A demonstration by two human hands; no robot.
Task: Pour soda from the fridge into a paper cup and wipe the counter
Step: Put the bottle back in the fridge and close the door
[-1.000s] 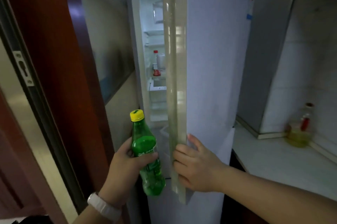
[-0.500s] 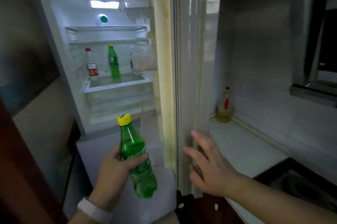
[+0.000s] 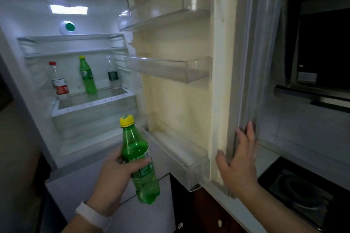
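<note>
My left hand [image 3: 115, 177] is shut around a green soda bottle [image 3: 139, 158] with a yellow cap, held upright and slightly tilted in front of the open fridge [image 3: 37, 14]. My right hand [image 3: 236, 162] lies flat with fingers spread on the outer edge of the fridge door [image 3: 223, 81], which stands wide open. Inside, on a shelf, stand a second green bottle [image 3: 87, 75], a clear bottle with a red label [image 3: 58, 81] and a clear bottle with a dark label [image 3: 113, 73]. No paper cup is in view.
The door racks [image 3: 170, 67] hold nothing. A white counter [image 3: 269, 155] runs to the right of the door, with a black gas stove [image 3: 303, 189] set in it. A range hood [image 3: 312, 94] hangs above. Dark cabinets [image 3: 198, 210] are below.
The fridge door has swung much wider open, showing its inner racks. My right hand stays at the door's edge. My left hand still holds the green bottle.
</note>
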